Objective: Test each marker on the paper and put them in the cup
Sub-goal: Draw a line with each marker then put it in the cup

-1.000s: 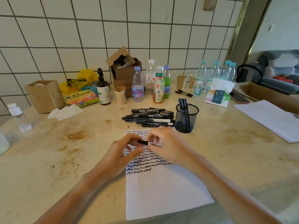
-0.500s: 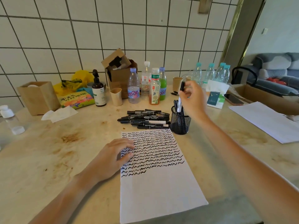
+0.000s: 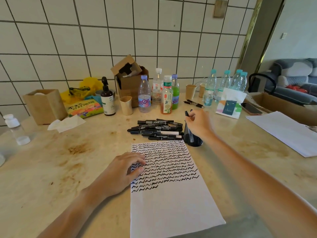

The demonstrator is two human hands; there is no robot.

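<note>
A white paper [image 3: 171,203] with many rows of black squiggles lies in front of me on the table. My left hand [image 3: 121,172] rests flat on its left edge, fingers relaxed. Behind the paper lies a pile of several black markers [image 3: 157,130]. Right of the pile stands a black mesh cup [image 3: 192,140], half hidden by my right hand [image 3: 199,123]. That hand's curled fingers pinch the top of a black marker [image 3: 186,113], which stands upright in the cup. Another marker's tip shows just behind it.
Drink bottles [image 3: 166,98], paper cups [image 3: 190,91] and a cardboard box [image 3: 130,81] line the tiled wall. Two pens [image 3: 193,103], a tissue pack [image 3: 229,105] and a phone [image 3: 251,109] lie right of the cup. A second white sheet [image 3: 284,131] lies far right.
My right hand took the marker away from the paper, raised it over the mesh cup and has now lowered it into the cup. My left hand let go of the marker and settled on the paper.
</note>
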